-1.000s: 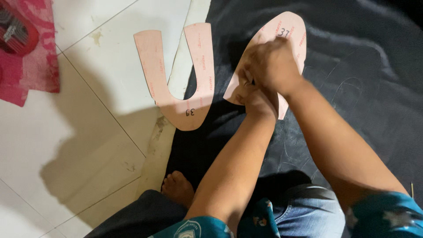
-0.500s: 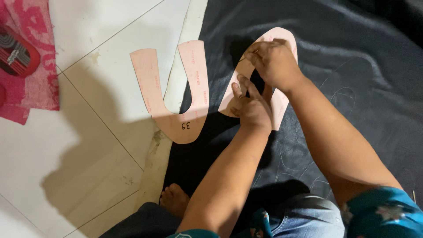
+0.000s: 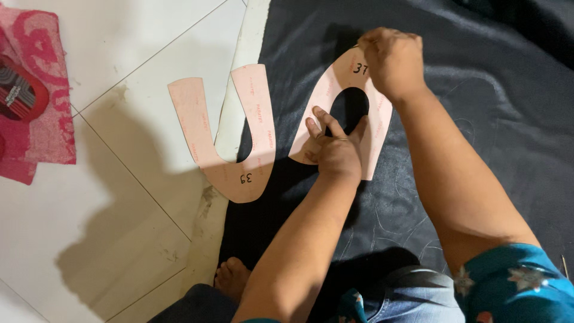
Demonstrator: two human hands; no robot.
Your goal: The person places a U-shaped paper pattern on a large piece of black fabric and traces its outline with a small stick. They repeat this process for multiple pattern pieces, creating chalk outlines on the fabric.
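Moved: since half a second ago my right hand (image 3: 391, 63) has slid from the middle of the arched pattern up to its top, and my left hand (image 3: 335, 149) has spread flatter on its lower left limb.
Left hand: flat on the arched pink pattern (image 3: 376, 128), fingers splayed and pressing down on the card; grip open, nothing clasped.
Right hand: curled over the top of the arch, centre-upper part of the frame; fingers are bunched as if pinching something small against the card edge, but I cannot tell what, if anything, that grip holds.
Arched pink pattern: lies flat on the black cloth (image 3: 478, 107), centre of the frame, open end toward me, oval cut-out showing black between my hands.
U-shaped pink pattern (image 3: 224, 143): just left of the arched one, apart from it; its right limb lies across the cloth edge, its left limb on the white tiled floor (image 3: 119, 239).
Black cloth: covers the right half of the frame, faint chalk outlines near my forearms.
Pink rag (image 3: 42, 119): upper left, on the tiles, with a red tool (image 3: 18, 96) on it, partly cut off.
Foot (image 3: 230, 278): bare, bottom centre, at the cloth edge.
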